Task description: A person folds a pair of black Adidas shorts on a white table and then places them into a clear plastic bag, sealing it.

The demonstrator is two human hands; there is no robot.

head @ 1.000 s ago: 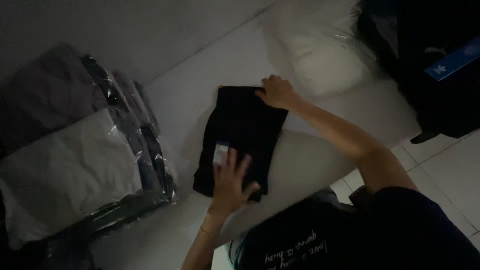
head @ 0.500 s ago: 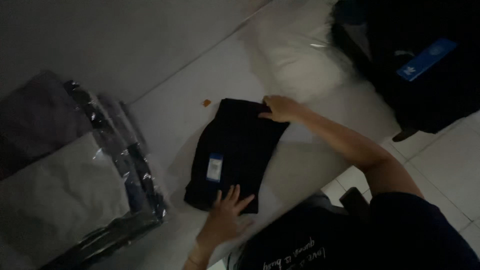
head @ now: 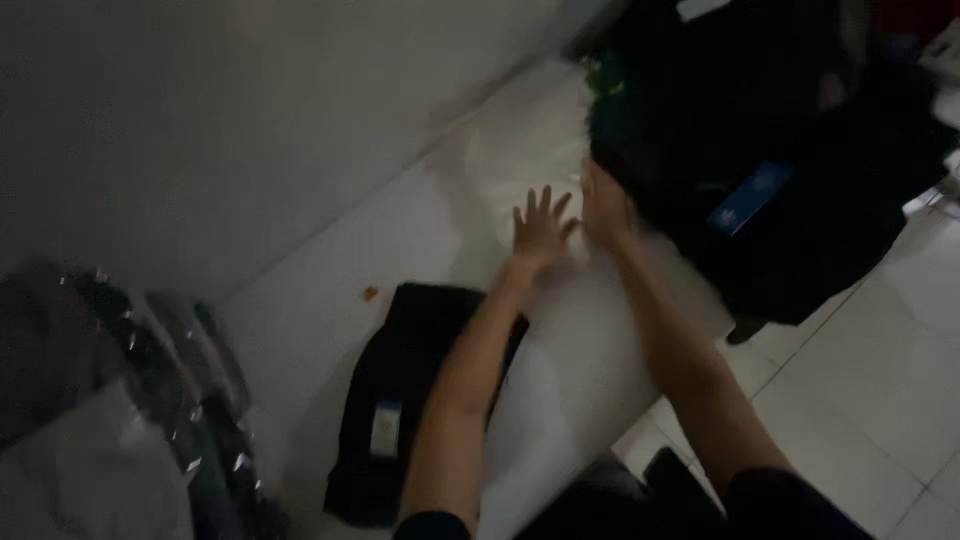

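Your left hand [head: 542, 226] is in the upper middle of the frame with fingers spread wide and holding nothing, over the clear plastic bags [head: 520, 170] on the white surface [head: 330, 300]. Your right hand [head: 605, 205] is just beside it, at the edge of the dark pile of clothes [head: 770, 150] in the upper right; it is blurred, so I cannot tell its grip. The folded black garment [head: 400, 400] with a small label lies in the lower middle, partly under your left forearm, and bagged clothes [head: 110, 420] are stacked at lower left.

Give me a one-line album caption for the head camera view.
Both hands, left hand and right hand, reach over a clear plastic bag beyond a folded black garment.
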